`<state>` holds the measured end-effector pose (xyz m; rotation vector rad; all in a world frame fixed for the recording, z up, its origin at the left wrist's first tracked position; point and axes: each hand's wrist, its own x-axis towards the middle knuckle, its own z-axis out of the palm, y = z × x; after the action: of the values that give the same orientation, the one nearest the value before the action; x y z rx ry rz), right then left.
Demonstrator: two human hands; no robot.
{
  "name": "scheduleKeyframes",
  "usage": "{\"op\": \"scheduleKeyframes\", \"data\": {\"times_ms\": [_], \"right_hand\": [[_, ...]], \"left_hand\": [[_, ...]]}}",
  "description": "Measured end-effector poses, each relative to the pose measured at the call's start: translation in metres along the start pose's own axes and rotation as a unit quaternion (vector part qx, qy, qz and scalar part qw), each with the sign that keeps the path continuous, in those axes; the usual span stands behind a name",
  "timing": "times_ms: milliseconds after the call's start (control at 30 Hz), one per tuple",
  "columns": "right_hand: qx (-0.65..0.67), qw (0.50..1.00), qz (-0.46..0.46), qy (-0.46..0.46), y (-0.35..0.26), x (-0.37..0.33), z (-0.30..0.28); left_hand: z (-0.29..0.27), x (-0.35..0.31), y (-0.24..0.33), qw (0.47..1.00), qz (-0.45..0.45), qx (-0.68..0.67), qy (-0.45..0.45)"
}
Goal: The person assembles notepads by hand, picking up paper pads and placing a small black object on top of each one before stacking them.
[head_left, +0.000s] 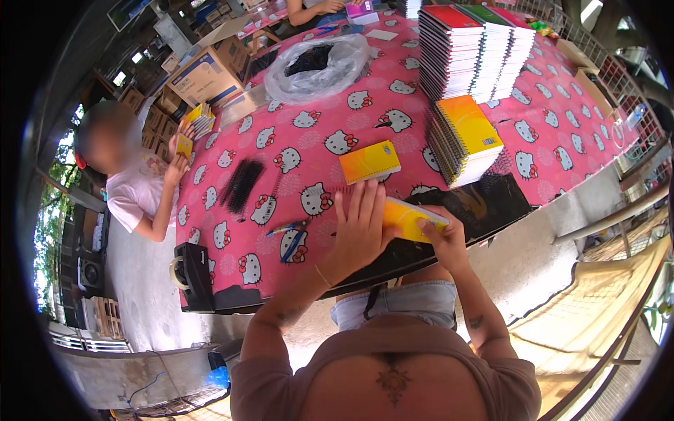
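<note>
A small yellow notebook is tilted up in front of me at the table's near edge. My right hand grips its right end, thumb on the cover. My left hand lies with fingers stretched out at the notebook's left end, thumb side against it. A thin dark spiral coil partly shows by the left fingertips. Just beyond my hands, a yellow-orange notebook lies flat. To the right stands a stack of yellow spiral notebooks. Blue-handled pliers rest left of my left hand.
Black plastic coils lie in a pile on the pink patterned tablecloth. A tape dispenser stands at the near left corner. Tall notebook stacks, a plastic bag and cardboard boxes are farther back. A co-worker handles notebooks at left.
</note>
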<state>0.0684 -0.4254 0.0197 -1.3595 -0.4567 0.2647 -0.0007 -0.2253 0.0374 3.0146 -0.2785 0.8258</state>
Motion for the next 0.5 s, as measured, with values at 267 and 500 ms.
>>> {"op": "scheduleKeyframes", "data": {"times_ms": [267,500], "right_hand": [[0.008,1.000,0.023,-0.006,-0.009,-0.001,0.000],[-0.007,0.999,0.020,-0.032,-0.017,0.001,0.000]], "left_hand": [[-0.009,0.024,-0.009,0.995,0.021,0.088,-0.053],[-0.020,0.035,-0.010,0.980,0.086,0.168,-0.062]]}}
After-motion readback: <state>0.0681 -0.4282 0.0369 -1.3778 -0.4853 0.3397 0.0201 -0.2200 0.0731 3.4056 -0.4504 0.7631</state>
